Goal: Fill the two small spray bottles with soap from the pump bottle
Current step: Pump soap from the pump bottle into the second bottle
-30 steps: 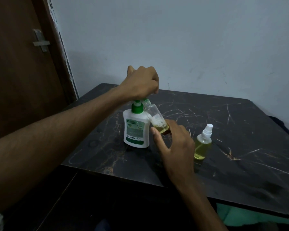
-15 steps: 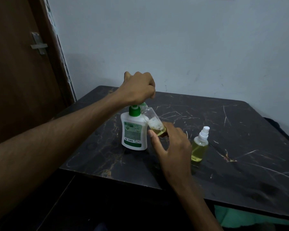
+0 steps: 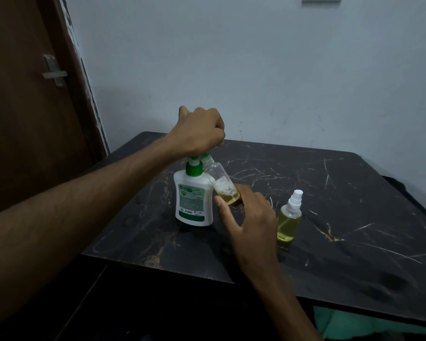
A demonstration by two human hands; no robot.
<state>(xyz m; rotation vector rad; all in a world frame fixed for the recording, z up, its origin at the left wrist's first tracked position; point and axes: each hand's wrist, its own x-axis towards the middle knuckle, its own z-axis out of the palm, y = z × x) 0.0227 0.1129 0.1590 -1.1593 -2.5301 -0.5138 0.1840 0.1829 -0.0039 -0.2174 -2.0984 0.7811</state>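
Observation:
A white pump bottle with a green collar stands on the black marble table. My left hand is closed over its pump head, which it hides. My right hand holds a small clear bottle tilted, its open neck up under the pump spout; yellow soap and foam sit in its lower end. A second small spray bottle, capped with a white sprayer and mostly full of yellow soap, stands upright just right of my right hand.
A brown door with a metal latch is at the left. The pale wall runs behind the table. The table's front edge is close to me, with dark space below it and a green cloth at lower right.
Both hands keep their holds and places. The view has shifted slightly; foam in the tilted bottle looks much the same.

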